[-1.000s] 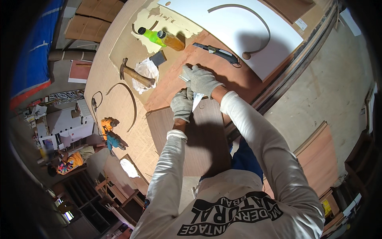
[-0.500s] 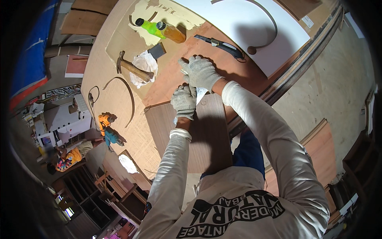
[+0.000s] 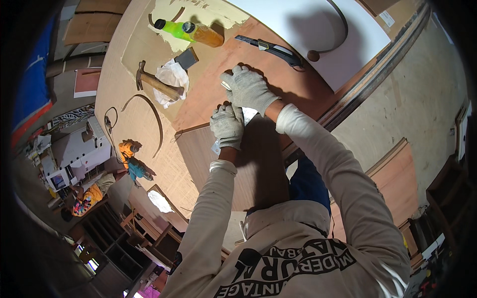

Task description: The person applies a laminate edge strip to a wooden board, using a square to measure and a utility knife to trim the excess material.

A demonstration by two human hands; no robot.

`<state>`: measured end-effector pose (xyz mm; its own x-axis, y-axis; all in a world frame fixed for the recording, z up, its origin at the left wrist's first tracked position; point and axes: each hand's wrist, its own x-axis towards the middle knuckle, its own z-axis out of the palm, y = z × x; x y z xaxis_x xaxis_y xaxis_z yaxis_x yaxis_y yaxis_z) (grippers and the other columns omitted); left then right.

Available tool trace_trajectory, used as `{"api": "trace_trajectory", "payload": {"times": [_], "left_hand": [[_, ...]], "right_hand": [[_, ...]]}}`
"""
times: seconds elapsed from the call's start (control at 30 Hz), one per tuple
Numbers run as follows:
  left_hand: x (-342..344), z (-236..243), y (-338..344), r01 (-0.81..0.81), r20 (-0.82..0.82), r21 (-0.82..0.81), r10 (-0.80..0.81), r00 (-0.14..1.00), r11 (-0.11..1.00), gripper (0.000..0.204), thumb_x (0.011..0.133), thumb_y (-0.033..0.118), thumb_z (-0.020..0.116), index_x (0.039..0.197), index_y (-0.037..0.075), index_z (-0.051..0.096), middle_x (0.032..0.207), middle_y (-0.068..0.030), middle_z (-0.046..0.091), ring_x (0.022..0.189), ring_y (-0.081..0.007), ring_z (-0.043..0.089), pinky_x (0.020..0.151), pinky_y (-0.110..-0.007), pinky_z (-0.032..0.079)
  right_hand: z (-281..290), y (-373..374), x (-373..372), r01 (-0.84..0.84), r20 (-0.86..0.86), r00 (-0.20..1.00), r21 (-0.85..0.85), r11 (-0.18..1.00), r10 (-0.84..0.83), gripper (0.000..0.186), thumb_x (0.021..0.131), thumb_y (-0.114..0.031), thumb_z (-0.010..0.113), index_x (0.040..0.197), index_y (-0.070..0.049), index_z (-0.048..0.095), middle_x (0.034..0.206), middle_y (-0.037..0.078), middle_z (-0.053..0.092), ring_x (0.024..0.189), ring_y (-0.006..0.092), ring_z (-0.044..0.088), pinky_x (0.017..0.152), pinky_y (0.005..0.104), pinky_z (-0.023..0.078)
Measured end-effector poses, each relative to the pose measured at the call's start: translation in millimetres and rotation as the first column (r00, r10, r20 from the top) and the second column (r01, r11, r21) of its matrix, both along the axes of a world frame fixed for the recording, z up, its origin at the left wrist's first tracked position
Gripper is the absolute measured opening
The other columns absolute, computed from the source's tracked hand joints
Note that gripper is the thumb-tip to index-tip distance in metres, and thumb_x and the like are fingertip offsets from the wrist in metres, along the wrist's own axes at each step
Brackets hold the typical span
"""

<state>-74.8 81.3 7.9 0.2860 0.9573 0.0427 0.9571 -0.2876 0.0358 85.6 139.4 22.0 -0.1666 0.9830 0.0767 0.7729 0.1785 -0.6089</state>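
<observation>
My gloved right hand [image 3: 249, 87] is closed on a thin pale strip at the far end of a dark wood-grain board [image 3: 194, 166]. My gloved left hand [image 3: 226, 126] is just nearer me, fingers curled on a light piece that is mostly hidden. A white scrap [image 3: 249, 115] shows between the hands. Beyond them lie a black box cutter [image 3: 273, 52], a claw hammer [image 3: 164, 87] on crumpled white cloth [image 3: 171, 74], a dark block [image 3: 187, 58], a green bottle [image 3: 171, 30] and an amber bottle [image 3: 208, 36].
A worktable [image 3: 119, 79] carries curved strips [image 3: 158, 124], orange and teal power tools [image 3: 134, 169], and a white panel [image 3: 362, 59] at upper right. Plywood sheets [image 3: 387, 184] lean at right. At lower left another person [image 3: 89, 198] in orange is near stacked furniture pieces [image 3: 114, 248].
Both hands have moved slightly farther from my body, the right one more so. The view has shifted a little. Both hands remain closed at the board's far end.
</observation>
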Motion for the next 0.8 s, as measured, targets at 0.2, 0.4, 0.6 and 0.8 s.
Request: {"api": "trace_trajectory", "payload": {"times": [0.2, 0.4, 0.6, 0.8], "left_hand": [[0, 0, 5, -0.087, 0.123, -0.045, 0.092, 0.988, 0.995, 0.04, 0.108, 0.036, 0.054, 0.092, 0.003, 0.071, 0.09, -0.0206, 0.072, 0.086, -0.0424, 0.069, 0.078, -0.055, 0.054], [1, -3, 5, -0.096, 0.137, 0.014, 0.094, 0.986, 0.995, 0.042, 0.109, 0.036, 0.054, 0.09, 0.002, 0.07, 0.088, -0.0221, 0.072, 0.085, -0.044, 0.068, 0.077, -0.055, 0.054], [-1, -4, 9, -0.094, 0.113, -0.043, 0.098, 0.989, 0.995, 0.039, 0.106, 0.036, 0.056, 0.09, 0.003, 0.07, 0.089, -0.0207, 0.072, 0.085, -0.0432, 0.069, 0.077, -0.054, 0.055], [-8, -2, 6, -0.049, 0.12, -0.056, 0.055, 0.991, 0.997, 0.033, 0.103, 0.034, 0.06, 0.095, 0.005, 0.072, 0.093, -0.0192, 0.073, 0.09, -0.0419, 0.07, 0.08, -0.053, 0.056]], "right_hand": [[-1, 25, -1, -0.099, 0.02, 0.995, -0.014, 0.995, 0.099, 0.033, 0.089, -0.029, 0.073, 0.118, -0.013, 0.072, 0.113, 0.017, 0.067, 0.112, 0.0357, 0.067, 0.089, 0.0514, 0.059], [-11, 24, -9, -0.082, -0.033, 0.996, 0.034, 0.996, 0.083, 0.035, 0.09, -0.031, 0.073, 0.12, -0.013, 0.072, 0.111, 0.016, 0.068, 0.111, 0.0342, 0.067, 0.089, 0.05, 0.059], [-16, 23, -10, -0.072, 0.013, 0.997, 0.031, 0.997, 0.072, 0.032, 0.09, -0.03, 0.072, 0.117, -0.013, 0.07, 0.11, 0.016, 0.068, 0.11, 0.0343, 0.066, 0.088, 0.0494, 0.059], [-13, 16, -10, -0.05, 0.009, 0.999, 0.034, 0.998, 0.05, 0.03, 0.089, -0.03, 0.073, 0.114, -0.013, 0.071, 0.11, 0.016, 0.065, 0.109, 0.035, 0.065, 0.086, 0.0497, 0.058]]}}
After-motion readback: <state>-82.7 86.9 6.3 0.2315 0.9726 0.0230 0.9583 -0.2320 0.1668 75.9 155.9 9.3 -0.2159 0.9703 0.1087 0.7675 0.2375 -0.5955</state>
